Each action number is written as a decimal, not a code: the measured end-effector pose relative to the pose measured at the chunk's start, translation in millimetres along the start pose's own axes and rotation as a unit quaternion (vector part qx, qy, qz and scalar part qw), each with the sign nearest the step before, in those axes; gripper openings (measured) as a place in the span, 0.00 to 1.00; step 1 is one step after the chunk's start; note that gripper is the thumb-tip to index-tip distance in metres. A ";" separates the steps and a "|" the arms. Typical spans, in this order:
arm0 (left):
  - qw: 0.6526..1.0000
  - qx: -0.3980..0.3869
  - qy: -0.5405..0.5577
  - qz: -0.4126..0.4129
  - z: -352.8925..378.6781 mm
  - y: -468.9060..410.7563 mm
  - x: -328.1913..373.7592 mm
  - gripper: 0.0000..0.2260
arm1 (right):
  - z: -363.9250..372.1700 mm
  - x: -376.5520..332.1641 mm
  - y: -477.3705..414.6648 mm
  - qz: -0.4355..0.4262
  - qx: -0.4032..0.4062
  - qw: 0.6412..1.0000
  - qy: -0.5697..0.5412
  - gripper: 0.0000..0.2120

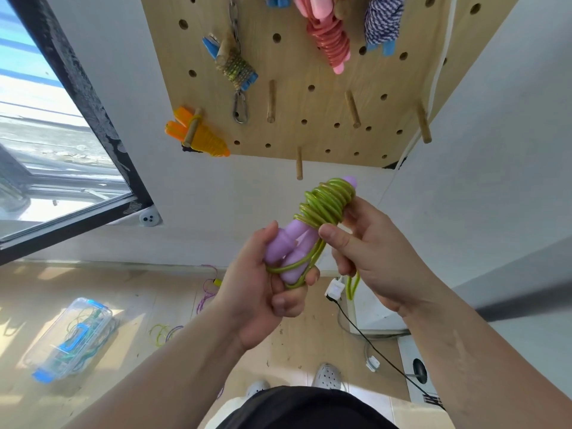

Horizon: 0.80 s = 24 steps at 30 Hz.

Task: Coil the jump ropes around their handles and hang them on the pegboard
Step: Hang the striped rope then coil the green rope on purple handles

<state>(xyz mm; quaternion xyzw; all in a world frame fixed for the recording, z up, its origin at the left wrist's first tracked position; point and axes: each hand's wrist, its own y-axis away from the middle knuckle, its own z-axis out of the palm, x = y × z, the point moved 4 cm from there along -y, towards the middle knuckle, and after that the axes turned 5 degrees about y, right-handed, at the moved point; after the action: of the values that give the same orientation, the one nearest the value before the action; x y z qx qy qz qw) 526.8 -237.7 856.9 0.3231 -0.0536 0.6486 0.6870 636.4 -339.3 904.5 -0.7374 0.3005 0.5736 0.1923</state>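
Standing by the wall, w/ the pegboard (288,57) filling the top centre of the frame; the person holds the purple handles (289,243) up at mid-frame, just below the board's lower edge. Left hand (266,283) is closed round the butt ends of both handles, fingers curled, w/ a loop of green rope (314,257) caught under them; right hand (371,258) pinches the rope btwn thumb and fingers, right beside the coil (328,202). The coil covers the upper half of the handles, turns stacked close; a short tail (353,286) hangs below the right hand, so winding isn't quite done, I'd say; a last turn or two plus a tuck to go.

Key relation: the bundle's long axis runs from lower left, in the left hand, up to the right, tip pointing at the board's bottom edge; the nearest free peg (299,164) sits just up-left of that tip; three more bare pegs higher, centre to right. The left hand carries the bundle, so prob. that one does the hanging; the right hand is nearer the coil and needs tension on the rope, else turns may slip off the tip.

Already hung: orange rope (204,137) at left, pink rope (329,41) at top. Clear box (72,339) on the floor, lower left.
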 end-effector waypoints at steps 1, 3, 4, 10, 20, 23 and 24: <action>1.000 -0.005 0.011 -0.007 0.1 0.6 -0.4 0.23 | -0.5 -0.1 -1.1 0.004 0.004 1.000 0.001 0.15; 0.999 -0.012 0.025 -0.017 -0.3 1.8 -1.3 0.23 | -0.5 -0.3 -2.6 0.011 0.012 1.000 0.003 0.20; 1.000 -0.014 0.019 -0.017 -0.7 1.9 -1.1 0.23 | 1.2 -0.6 -2.6 0.012 0.020 1.000 0.001 0.20; 0.938 0.175 -0.236 0.183 -13.8 0.1 19.5 0.20 | 24.2 3.9 1.3 0.026 0.123 0.988 -0.087 0.09; 0.581 0.198 -0.676 0.407 2.3 3.8 27.9 0.25 | 18.0 10.3 4.5 0.076 0.138 0.973 -0.166 0.12; 0.591 0.208 -0.656 0.421 3.2 7.3 37.8 0.21 | 14.4 8.3 6.7 0.054 0.077 0.982 -0.163 0.15; 0.621 0.213 -0.635 0.407 2.3 8.2 39.8 0.19 | 11.6 8.8 7.0 0.052 0.062 0.984 -0.156 0.17</action>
<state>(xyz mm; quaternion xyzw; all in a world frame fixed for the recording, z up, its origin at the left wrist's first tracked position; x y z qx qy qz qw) 526.1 -205.2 881.4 0.7373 -0.4626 0.4888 0.0594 624.7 -339.1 893.3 -0.6087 0.3395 0.6713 0.2520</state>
